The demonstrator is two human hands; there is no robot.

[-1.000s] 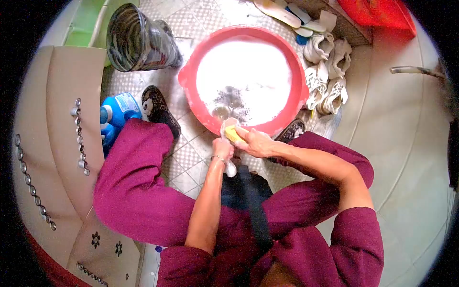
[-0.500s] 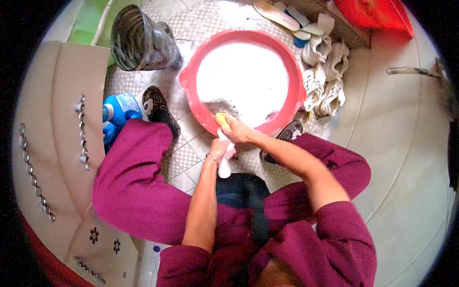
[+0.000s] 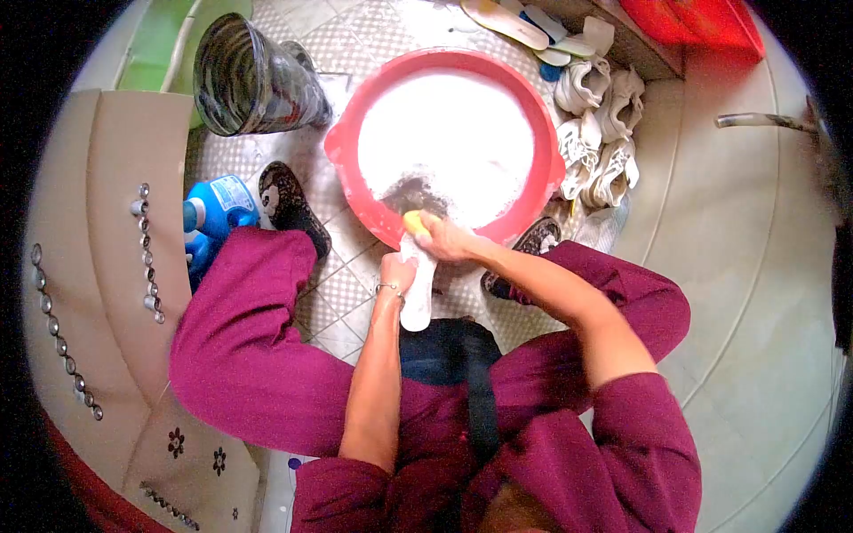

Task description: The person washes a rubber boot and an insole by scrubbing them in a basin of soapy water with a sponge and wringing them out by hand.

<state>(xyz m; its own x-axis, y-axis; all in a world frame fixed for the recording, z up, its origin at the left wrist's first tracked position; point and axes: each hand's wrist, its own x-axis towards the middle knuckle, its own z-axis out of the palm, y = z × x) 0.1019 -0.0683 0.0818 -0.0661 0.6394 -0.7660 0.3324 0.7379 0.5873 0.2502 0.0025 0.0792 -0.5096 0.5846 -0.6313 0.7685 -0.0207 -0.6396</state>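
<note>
My left hand (image 3: 400,272) grips the edge of a white shoe insole (image 3: 418,302), whose rounded end points toward my body. In my right hand (image 3: 450,242) is a small yellow block (image 3: 415,222), pressed at the insole's far end; whether it is a brush, sponge or soap is not clear. Both hands are at the near rim of a red basin (image 3: 345,164). White foam (image 3: 449,124) fills the basin, with a dark patch of water showing near my hands.
Several white shoes (image 3: 613,169) and loose insoles (image 3: 506,22) lie right of the basin. At the left stand a dark patterned bin (image 3: 267,84) and blue bottles (image 3: 222,204). A beige cabinet (image 3: 142,178) borders the left side; my slippered feet (image 3: 289,209) flank the basin.
The insole has turned so that its broad face shows, where before it was edge-on. My left hand has shifted slightly to its left side. The dark patch in the foam is larger.
</note>
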